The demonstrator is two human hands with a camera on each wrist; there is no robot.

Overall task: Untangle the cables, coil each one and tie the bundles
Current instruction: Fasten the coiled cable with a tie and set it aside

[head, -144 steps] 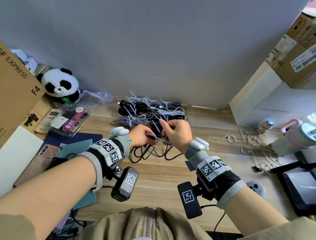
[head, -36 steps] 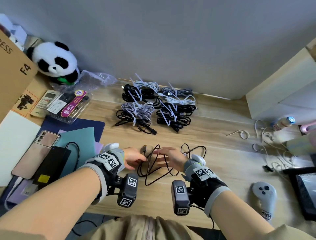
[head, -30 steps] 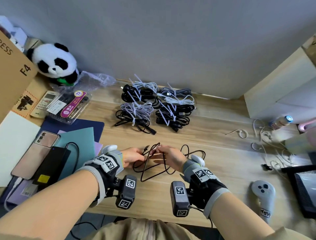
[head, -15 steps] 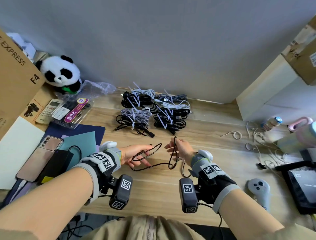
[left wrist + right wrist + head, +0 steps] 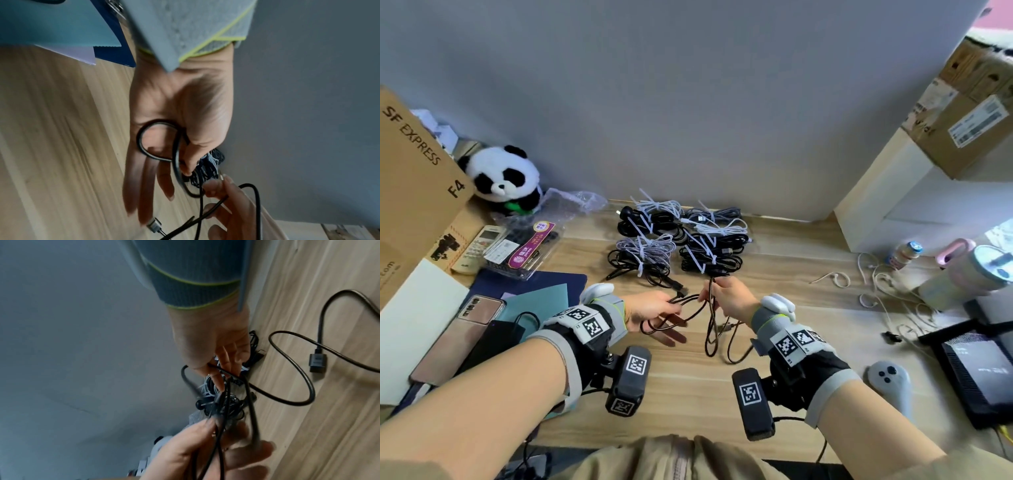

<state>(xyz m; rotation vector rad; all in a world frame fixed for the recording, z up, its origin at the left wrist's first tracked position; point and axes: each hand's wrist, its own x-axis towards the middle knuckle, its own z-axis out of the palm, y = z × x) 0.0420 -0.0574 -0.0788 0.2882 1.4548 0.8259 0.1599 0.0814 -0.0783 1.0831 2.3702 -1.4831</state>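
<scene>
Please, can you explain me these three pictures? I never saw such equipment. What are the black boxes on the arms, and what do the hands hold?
No machine: a person works with bare hands. The boxes are wrist cameras; the wide picture comes from a head camera, the other two look along each hand. The left hand keeps a loop of black cable under its thumb, and the right hand pinches the same cable higher up. Behind, on the wooden desk, lie tied cable bundles.

Glossy black cable [image 5: 710, 318]; matt wood-grain desk [image 5: 688, 387].
</scene>
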